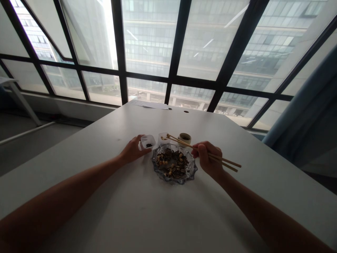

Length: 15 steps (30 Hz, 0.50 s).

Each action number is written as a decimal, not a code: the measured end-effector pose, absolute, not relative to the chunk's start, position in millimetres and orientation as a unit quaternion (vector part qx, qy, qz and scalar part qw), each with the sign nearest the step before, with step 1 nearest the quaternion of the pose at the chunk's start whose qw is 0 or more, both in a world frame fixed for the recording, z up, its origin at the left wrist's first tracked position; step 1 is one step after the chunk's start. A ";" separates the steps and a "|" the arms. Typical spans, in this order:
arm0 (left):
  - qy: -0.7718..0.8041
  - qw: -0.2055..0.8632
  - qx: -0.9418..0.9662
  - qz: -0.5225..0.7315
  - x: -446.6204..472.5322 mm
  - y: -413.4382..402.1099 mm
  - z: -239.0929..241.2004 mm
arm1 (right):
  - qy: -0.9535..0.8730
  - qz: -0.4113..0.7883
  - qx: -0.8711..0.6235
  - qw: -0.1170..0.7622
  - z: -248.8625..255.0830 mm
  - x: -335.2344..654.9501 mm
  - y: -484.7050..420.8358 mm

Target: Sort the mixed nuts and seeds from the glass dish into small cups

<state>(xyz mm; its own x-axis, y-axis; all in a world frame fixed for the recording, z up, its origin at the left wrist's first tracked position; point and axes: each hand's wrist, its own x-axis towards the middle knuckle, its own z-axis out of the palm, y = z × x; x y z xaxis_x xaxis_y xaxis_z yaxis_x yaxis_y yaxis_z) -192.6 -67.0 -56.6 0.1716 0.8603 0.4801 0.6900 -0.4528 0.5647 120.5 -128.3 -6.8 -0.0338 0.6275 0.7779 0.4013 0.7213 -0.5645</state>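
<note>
We see two chopsticks (181, 141) with their tips close together, over the middle cup (159, 140), which has pale bits in it. What the tips pinch is too small for us to tell. Our right hand (209, 158) is curled tight around the sticks. Just below is a glass bowl (193, 172) with dark seeds and yellowish nuts. Our left hand (134, 149) bends its fingers and thumb around the clear cup (147, 138) with black bits. A round cup (190, 139) stands behind the bowl. Under everything we see a white table (147, 218), with big windows (150, 38) behind.
</note>
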 end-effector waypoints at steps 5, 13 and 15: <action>0.515 0.103 0.756 0.391 -192.4 -66.4 -58.2 | -0.700 0.161 -0.403 0.567 -4.1 108.8 -104.7; 0.518 0.112 0.758 0.379 -194.0 -63.3 -62.2 | -0.703 0.166 -0.420 0.549 10.1 120.0 -128.4; 0.516 0.115 0.760 0.379 -194.0 -63.7 -61.6 | -0.729 0.151 -0.420 0.518 10.7 123.2 -136.0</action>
<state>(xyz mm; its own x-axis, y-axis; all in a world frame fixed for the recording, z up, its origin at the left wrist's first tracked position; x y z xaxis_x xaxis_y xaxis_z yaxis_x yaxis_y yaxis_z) -194.0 -63.7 -61.6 0.1800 0.8707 0.4576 0.6971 -0.4412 0.5652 123.2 -136.0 10.7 -0.1096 0.7692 0.6295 0.4567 0.6015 -0.6555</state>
